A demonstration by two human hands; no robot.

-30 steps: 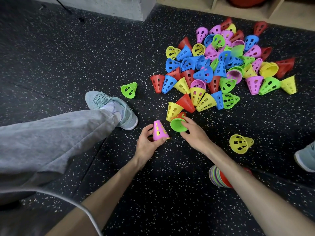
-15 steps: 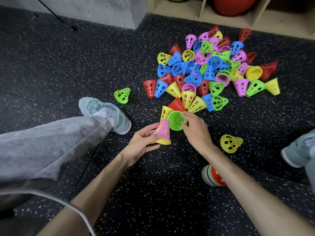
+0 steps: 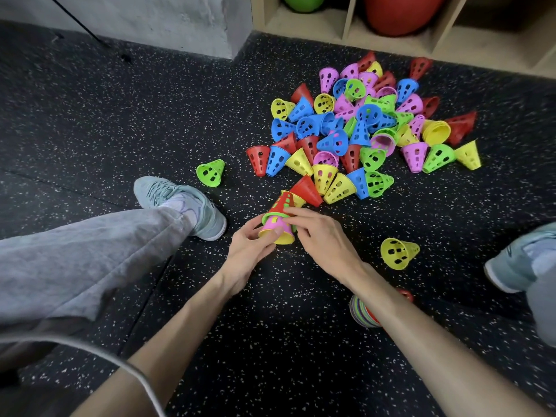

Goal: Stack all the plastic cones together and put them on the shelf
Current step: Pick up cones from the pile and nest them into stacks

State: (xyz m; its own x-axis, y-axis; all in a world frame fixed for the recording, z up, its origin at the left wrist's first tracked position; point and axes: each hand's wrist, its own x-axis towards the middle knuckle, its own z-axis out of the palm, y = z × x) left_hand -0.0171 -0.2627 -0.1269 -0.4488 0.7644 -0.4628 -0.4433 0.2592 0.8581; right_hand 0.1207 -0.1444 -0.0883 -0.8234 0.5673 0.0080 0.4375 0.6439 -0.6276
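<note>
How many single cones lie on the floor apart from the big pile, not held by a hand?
2: a green cone left of the pile, near the shoe, and a yellow cone right of the right hand.

The right forearm covers most of the striped stack of nested cones on the floor. Fingers hide part of the held cones. The top edge crops the shelf, its red ball and its green ball.

Left hand and right hand meeting, fingers curled, apparently pinching, forearms converging
</note>
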